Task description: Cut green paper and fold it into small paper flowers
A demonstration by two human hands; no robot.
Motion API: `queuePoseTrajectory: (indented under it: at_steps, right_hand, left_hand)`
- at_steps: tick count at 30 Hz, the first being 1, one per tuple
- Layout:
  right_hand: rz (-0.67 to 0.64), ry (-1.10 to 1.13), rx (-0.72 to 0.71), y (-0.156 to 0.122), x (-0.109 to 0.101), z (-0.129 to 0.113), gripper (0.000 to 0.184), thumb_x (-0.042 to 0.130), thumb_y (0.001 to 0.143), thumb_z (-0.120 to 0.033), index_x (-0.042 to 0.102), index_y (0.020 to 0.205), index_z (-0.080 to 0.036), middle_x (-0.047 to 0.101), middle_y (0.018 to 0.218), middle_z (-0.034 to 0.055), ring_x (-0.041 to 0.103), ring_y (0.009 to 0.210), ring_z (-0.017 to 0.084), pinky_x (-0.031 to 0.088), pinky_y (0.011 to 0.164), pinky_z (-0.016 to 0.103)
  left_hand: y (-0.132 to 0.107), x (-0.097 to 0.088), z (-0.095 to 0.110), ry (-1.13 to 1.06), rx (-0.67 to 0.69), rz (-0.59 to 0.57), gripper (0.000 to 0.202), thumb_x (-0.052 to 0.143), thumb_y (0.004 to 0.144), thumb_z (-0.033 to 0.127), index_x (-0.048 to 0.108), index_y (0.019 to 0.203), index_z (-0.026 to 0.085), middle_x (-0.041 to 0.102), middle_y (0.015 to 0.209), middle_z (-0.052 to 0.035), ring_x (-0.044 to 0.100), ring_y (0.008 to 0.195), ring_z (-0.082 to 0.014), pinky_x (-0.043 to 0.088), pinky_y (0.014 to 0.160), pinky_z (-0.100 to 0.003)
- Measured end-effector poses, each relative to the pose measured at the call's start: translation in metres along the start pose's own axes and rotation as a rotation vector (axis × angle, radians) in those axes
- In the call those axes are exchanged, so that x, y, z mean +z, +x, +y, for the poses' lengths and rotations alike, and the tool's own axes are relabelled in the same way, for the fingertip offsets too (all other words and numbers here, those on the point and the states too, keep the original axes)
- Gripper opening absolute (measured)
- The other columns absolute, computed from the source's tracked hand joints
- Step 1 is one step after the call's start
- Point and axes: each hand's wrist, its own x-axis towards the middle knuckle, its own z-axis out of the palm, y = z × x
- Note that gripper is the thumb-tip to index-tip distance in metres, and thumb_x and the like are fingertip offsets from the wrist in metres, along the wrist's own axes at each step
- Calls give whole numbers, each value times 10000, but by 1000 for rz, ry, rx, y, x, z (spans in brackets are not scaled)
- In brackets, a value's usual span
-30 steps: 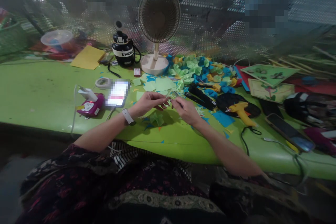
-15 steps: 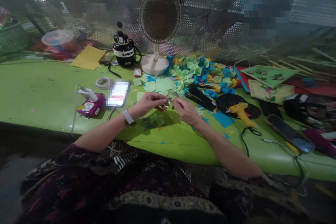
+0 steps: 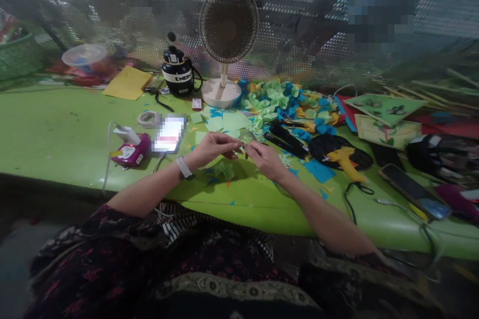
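Grip of left hand [image 3: 217,148] and right hand [image 3: 265,157] is pinched around a small piece [image 3: 244,144], unidentifiable, presumably for fine control.

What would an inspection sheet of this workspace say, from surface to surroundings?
Surface: green table, with paper scraps scattered on it.
Job's things: flower-like green paper piece near the front; pile of folded paper pieces beyond, green, blue and yellow.
Clutter: black bottle, lit phone at left, dark phone at right, yellow glue gun.
Hands: left hand and right hand have fingertips close together; anything pinched is too small to identify.
Cables: white cable at left; black cord below the glue gun.
Surroundings: fan; perforated screen behind the table.
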Motion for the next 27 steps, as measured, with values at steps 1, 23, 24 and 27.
queuePoseTrajectory:
  at_steps: [1, 23, 24, 27]
  right_hand:
    - [-1, 2, -4, 0, 0, 0, 383, 420, 969, -465, 499, 696, -208, 465, 595, -19, 423, 576, 137, 318, 591, 290]
    - [54, -78, -170, 1, 12, 7, 245, 491, 966, -395, 632, 960, -195, 676, 862, 63, 589, 740, 189, 445, 711, 315]
    - [46, -81, -174, 1, 11, 7, 242, 489, 968, -388, 635, 960, -195, 681, 867, 63, 591, 740, 187, 449, 710, 313]
    - [22, -93, -161, 0, 11, 8, 257, 474, 976, -391, 641, 952, -197, 682, 825, 50, 585, 693, 177, 447, 673, 302]
  left_hand:
    - [0, 0, 0, 1, 0, 1, 343, 819, 731, 404, 769, 920, 122, 777, 841, -91, 693, 612, -112, 603, 660, -257]
    - [3, 3, 2, -74, 236, 197, 363, 842, 674, 496, 736, 743, 155, 673, 623, -9, 559, 519, -69, 467, 535, -222]
    - [4, 3, 1, -88, 224, 196, 367, 852, 656, 495, 734, 736, 157, 676, 635, -9, 551, 520, -66, 461, 533, -221]
    - [3, 4, 1, -115, 189, 197, 374, 870, 627, 485, 700, 670, 155, 663, 619, -1, 526, 512, -61, 439, 520, -216]
